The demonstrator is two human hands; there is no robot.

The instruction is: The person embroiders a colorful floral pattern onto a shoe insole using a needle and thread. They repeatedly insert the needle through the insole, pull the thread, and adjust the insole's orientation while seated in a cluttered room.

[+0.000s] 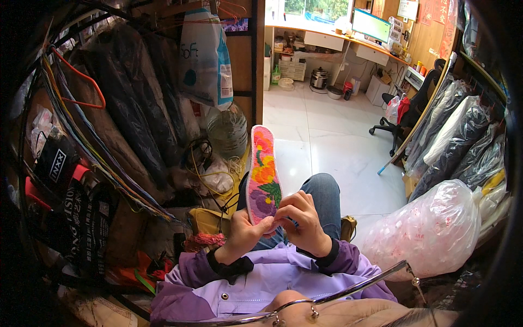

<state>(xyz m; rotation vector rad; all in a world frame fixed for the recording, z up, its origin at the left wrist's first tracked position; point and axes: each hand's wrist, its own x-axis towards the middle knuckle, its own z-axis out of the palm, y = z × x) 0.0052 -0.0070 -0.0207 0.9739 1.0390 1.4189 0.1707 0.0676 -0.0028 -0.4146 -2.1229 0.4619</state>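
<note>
An embroidered shoe insole (264, 175) with pink, orange, green and purple flowers and a white edge stands out above my lap, its toe end away from me. My left hand (244, 233) grips its near end from the left, the thumb on the stitched face. At the lower right edge of the insole is my right hand (303, 222), its fingers bent and pinched together close to my left thumb. Something small and blue shows at the right fingers; whether it is a ring or thread I cannot tell. No needle can be made out.
Multicoloured thread hanks (102, 159) hang at the left by bagged garments (135, 94). Red yarn (204, 242) lies left of my lap. A large stuffed plastic bag (425, 233) stands at the right, under more bagged clothes (449, 135). An office chair (412, 106) and a desk (318, 32) are farther off.
</note>
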